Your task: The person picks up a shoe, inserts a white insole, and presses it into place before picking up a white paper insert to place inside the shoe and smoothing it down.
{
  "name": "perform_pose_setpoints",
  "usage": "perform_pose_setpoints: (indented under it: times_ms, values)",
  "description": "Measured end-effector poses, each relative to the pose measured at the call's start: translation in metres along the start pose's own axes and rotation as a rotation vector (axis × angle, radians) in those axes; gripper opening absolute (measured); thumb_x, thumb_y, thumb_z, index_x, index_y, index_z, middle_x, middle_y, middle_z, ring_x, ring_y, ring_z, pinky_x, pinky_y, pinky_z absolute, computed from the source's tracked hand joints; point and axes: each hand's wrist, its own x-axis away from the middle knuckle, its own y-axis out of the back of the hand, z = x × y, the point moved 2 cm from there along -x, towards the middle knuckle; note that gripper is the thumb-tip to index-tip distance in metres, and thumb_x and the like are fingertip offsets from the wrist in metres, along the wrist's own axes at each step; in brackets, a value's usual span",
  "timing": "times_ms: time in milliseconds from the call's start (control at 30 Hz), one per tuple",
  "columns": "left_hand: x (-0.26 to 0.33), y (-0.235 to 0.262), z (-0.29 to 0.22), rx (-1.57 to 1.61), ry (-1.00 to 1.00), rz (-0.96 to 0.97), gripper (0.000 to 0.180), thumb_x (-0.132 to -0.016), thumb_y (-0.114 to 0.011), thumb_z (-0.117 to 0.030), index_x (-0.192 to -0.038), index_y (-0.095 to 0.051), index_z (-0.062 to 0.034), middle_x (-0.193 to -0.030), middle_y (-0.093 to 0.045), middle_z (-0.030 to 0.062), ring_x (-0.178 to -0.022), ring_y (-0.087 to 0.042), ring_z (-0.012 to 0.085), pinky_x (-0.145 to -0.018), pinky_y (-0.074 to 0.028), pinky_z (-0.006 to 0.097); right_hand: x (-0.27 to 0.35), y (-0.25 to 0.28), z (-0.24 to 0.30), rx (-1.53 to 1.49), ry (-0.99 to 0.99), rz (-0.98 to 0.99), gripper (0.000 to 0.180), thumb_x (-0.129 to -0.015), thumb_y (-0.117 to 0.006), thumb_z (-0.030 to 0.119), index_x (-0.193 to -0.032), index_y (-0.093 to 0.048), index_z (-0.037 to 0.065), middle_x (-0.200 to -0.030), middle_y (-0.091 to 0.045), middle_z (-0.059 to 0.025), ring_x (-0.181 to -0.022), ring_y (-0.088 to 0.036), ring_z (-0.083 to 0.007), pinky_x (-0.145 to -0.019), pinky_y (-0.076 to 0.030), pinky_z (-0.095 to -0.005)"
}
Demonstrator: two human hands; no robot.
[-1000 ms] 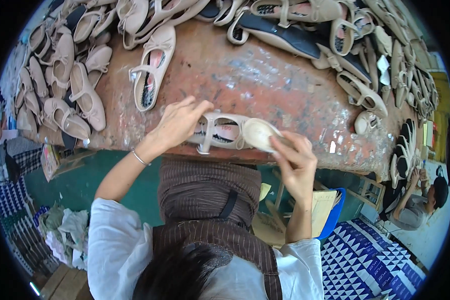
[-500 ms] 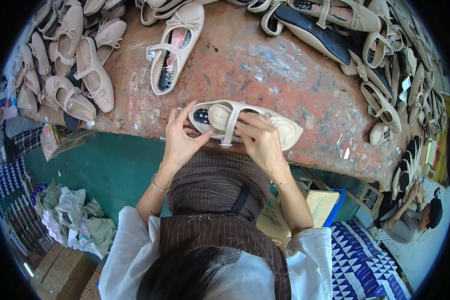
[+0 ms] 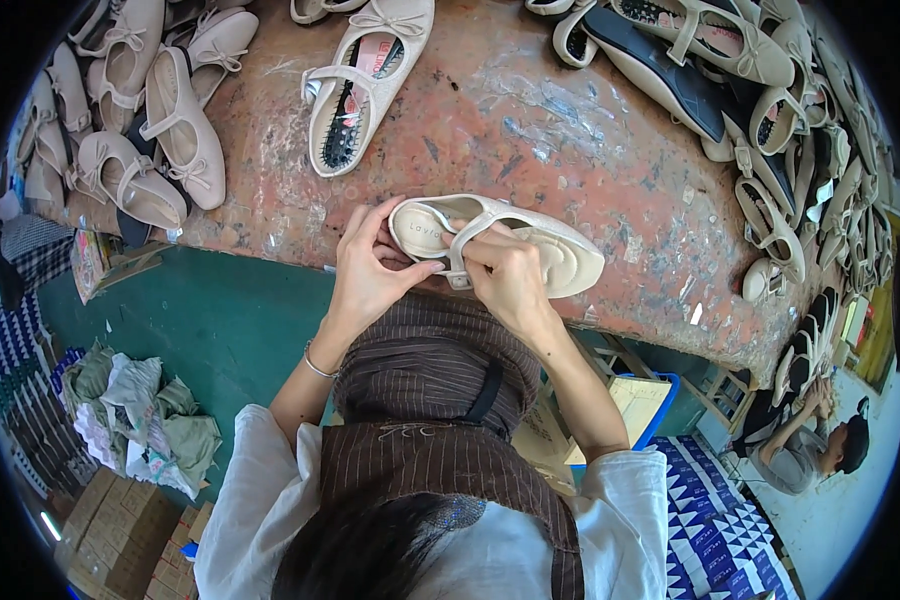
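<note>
A beige strapped flat shoe [image 3: 515,212] lies on its sole at the table's near edge, heel to my left and toe to my right. Inside its heel rests the cream insole [image 3: 422,232]. My left hand [image 3: 368,262] is wrapped round the heel, its thumb at the near side by the strap. My right hand [image 3: 512,272] has curled fingers reaching into the shoe's opening beside the strap, closed on the insole; their tips are hidden. A pale surface with curved lines shows at the toe end.
Another beige shoe [image 3: 367,85] with a bow lies farther back, its stitched inside showing. Piles of similar shoes flank it, at left [image 3: 183,125] and right [image 3: 660,75]. Cloth [image 3: 150,425] is heaped on the green floor. A person [image 3: 815,445] sits at far right.
The insole's heel end has moved left and now covers the dark stitched heel inside the shoe. My right hand has shifted slightly left, its fingers more curled. The view has moved a little.
</note>
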Motion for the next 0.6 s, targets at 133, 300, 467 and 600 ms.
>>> perform_pose_setpoints:
  times_ms: [133, 300, 467, 600]
  values:
    - [-0.004, -0.003, 0.008, 0.035, -0.03, -0.103, 0.061, -0.069, -0.087, -0.006, -0.122, -0.059, 0.0039, -0.102, -0.056, 0.0085, -0.077, -0.062, 0.0136, -0.064, -0.057, 0.025, -0.002, -0.003, 0.002, 0.07, 0.017, -0.018, 0.024, -0.078, -0.065, -0.008, -0.097, -0.075, 0.002, -0.102, -0.071, -0.019, -0.099, -0.068, -0.0325, -0.08, -0.055, -0.0391]
    - [-0.012, -0.006, 0.021, 0.036, 0.0, -0.22, 0.032, -0.076, -0.083, -0.007, -0.102, -0.068, 0.0036, -0.087, -0.063, 0.0066, -0.061, -0.055, 0.0064, -0.051, -0.044, 0.024, 0.0, -0.005, 0.004, 0.143, 0.052, -0.006, 0.014, -0.077, -0.065, -0.005, -0.089, -0.071, -0.005, -0.102, -0.07, -0.0198, -0.102, -0.065, -0.0339, -0.088, -0.053, -0.0428]
    - [-0.023, -0.005, 0.012, 0.037, 0.067, -0.213, 0.019, -0.078, -0.08, -0.007, -0.091, -0.069, 0.0019, -0.072, -0.065, 0.005, -0.053, -0.052, 0.0068, -0.049, -0.042, 0.024, 0.007, -0.01, 0.001, 0.236, 0.082, 0.057, 0.025, -0.075, -0.065, -0.001, -0.099, -0.07, -0.006, -0.118, -0.065, -0.0202, -0.112, -0.06, -0.0336, -0.097, -0.049, -0.0443]
    - [-0.029, 0.0, 0.014, -0.043, 0.085, -0.179, 0.012, -0.083, -0.075, -0.009, -0.083, -0.068, 0.0007, -0.06, -0.061, 0.0067, -0.049, -0.051, 0.0094, -0.048, -0.041, 0.027, 0.006, -0.008, 0.01, 0.316, 0.194, 0.204, 0.04, -0.079, -0.058, 0.002, -0.118, -0.064, -0.004, -0.136, -0.055, -0.0199, -0.13, -0.049, -0.0339, -0.105, -0.044, -0.0435]
